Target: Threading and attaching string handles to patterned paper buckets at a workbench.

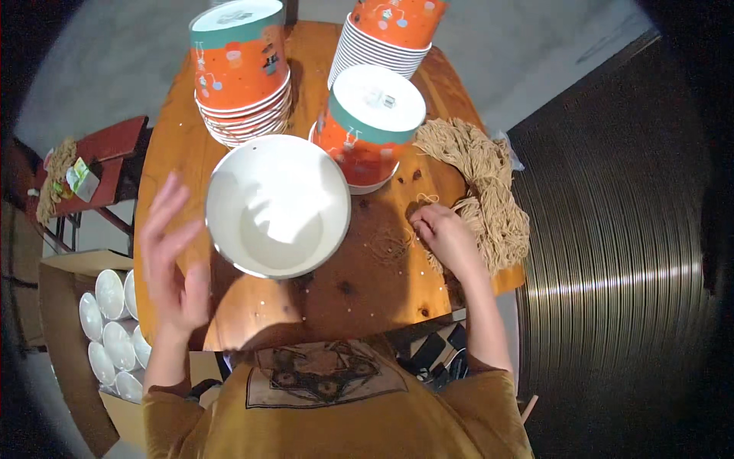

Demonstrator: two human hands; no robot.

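A big white-lined paper bucket [325, 222] is near the middle of the wooden table [306, 321], its mouth facing up toward me. My left hand [174, 260] is raised just left of its rim, fingers spread and holding nothing. On the right, my right hand [445, 233] pinches a strand of tan cord [428, 199] whose small loop pokes out above the fingers. Beside that hand lies a thick tan bundle of cord [493, 191], curved along the table's right edge. Behind the white bucket, an orange and green paper bucket [363, 149] stands upside down.
Upside-down stacks of orange buckets stand at the back left [241, 76] and back right [382, 46]. On the lower left, a cardboard box [69, 336] holds several white cups. A red bench [115, 157] bears more cord. A ridged dark surface [612, 268] rises at right.
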